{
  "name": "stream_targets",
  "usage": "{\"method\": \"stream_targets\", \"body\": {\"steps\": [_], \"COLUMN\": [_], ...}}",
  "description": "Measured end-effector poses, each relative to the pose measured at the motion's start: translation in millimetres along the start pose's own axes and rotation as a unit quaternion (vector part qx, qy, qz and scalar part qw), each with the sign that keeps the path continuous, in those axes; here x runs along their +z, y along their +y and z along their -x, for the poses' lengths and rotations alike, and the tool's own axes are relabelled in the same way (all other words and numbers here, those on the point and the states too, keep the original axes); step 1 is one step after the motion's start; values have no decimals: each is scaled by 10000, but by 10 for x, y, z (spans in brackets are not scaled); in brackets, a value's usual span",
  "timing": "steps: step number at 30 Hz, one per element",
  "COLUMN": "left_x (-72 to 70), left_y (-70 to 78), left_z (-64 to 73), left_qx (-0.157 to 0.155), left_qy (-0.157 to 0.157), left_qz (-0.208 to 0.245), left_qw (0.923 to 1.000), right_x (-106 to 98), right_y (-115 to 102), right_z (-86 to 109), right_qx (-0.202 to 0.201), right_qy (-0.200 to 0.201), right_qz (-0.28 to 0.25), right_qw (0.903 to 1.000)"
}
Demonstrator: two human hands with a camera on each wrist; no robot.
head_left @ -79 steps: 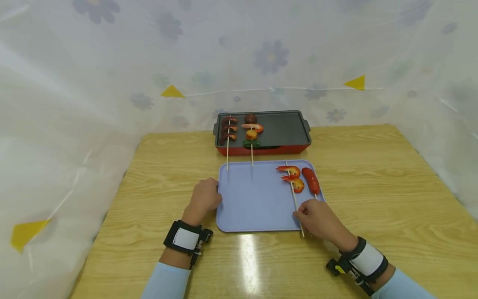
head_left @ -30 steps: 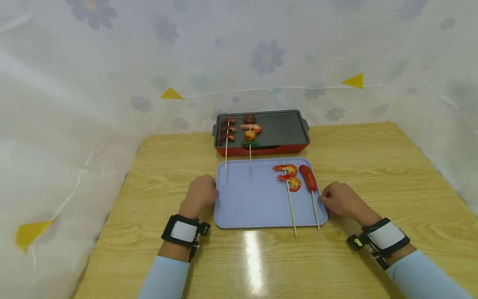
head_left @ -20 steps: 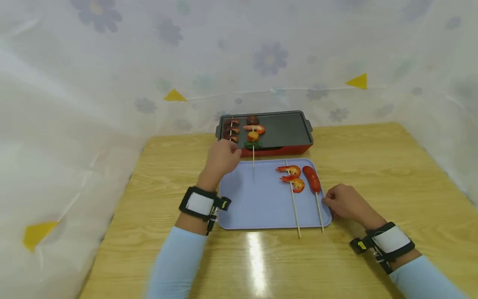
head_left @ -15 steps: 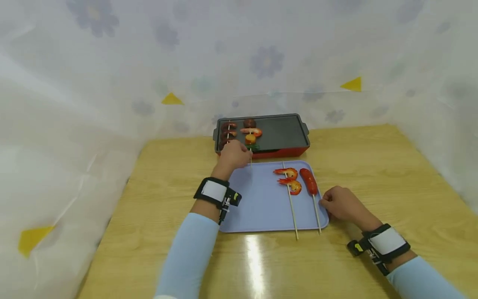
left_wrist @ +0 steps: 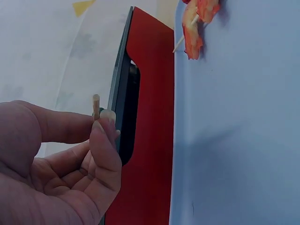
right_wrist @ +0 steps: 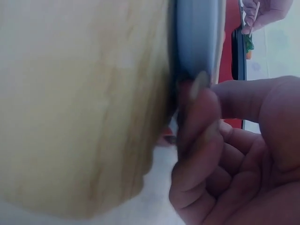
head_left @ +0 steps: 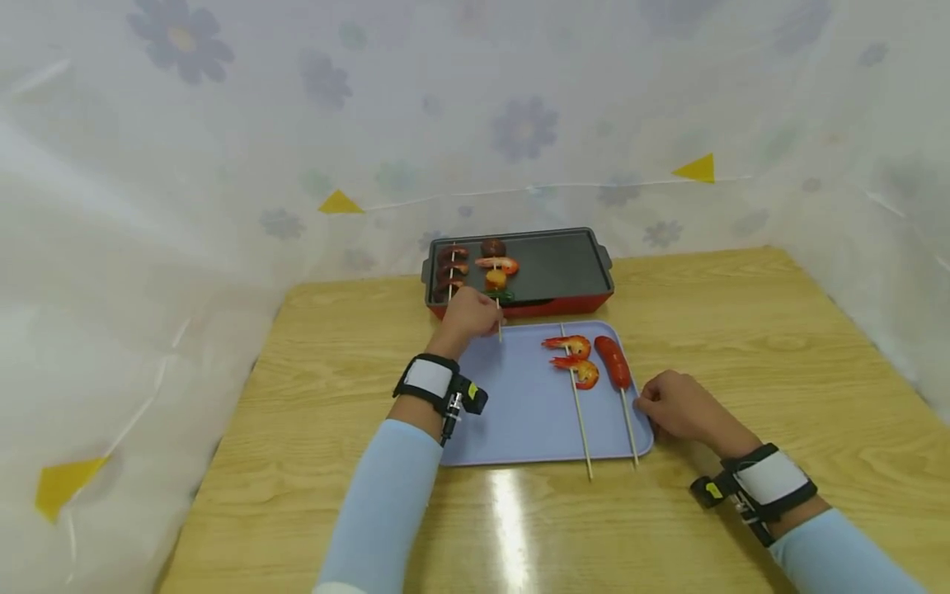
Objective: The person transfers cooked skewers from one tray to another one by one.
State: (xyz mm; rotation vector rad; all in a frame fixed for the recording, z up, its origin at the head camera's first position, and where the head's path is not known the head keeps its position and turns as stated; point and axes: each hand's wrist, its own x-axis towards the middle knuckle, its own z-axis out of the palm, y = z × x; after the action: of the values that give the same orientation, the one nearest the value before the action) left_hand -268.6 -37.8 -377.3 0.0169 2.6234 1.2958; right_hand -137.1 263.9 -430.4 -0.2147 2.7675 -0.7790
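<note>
My left hand (head_left: 471,313) pinches the bare wooden end of a mixed skewer (head_left: 496,280) between thumb and fingers, just off the front of the grill (head_left: 560,264). That skewer carries a brown round piece, a shrimp, a yellow piece and a green piece; the cut stick end (left_wrist: 96,105) shows in the left wrist view. At the lilac tray's (head_left: 512,429) right rim, my right hand (head_left: 675,404) grips the edge with thumb and fingers. On the tray lie a shrimp skewer (head_left: 582,375) and a sausage skewer (head_left: 612,363).
Left of the mixed skewer, another skewer with brown curled pieces (head_left: 451,268) lies on the grill, its lower stick hidden by my left hand. The grill stands right behind the tray on the wooden table (head_left: 326,371). A flowered sheet (head_left: 401,124) hangs behind.
My right hand let go of the shrimp skewer's stick and moved right to the tray's rim. My left hand left the tray's left edge, went up to the grill and took the mixed skewer's stick.
</note>
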Motion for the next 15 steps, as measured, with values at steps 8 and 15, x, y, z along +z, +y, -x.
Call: {"method": "stream_targets", "body": {"steps": [8, 15], "left_x": [-71, -181], "left_y": [1, 61], "left_z": [52, 243], "left_qx": [-225, 17], "left_qy": [-407, -741], "left_qz": [930, 802], "left_qw": [9946, 9940], "right_x": [-14, -22], "right_y": [-38, -37], "right_z": [-34, -9], "right_qx": [-112, 1], "right_qy": [-441, -482], "right_qz": [80, 13], "right_qw": [9989, 9988]}}
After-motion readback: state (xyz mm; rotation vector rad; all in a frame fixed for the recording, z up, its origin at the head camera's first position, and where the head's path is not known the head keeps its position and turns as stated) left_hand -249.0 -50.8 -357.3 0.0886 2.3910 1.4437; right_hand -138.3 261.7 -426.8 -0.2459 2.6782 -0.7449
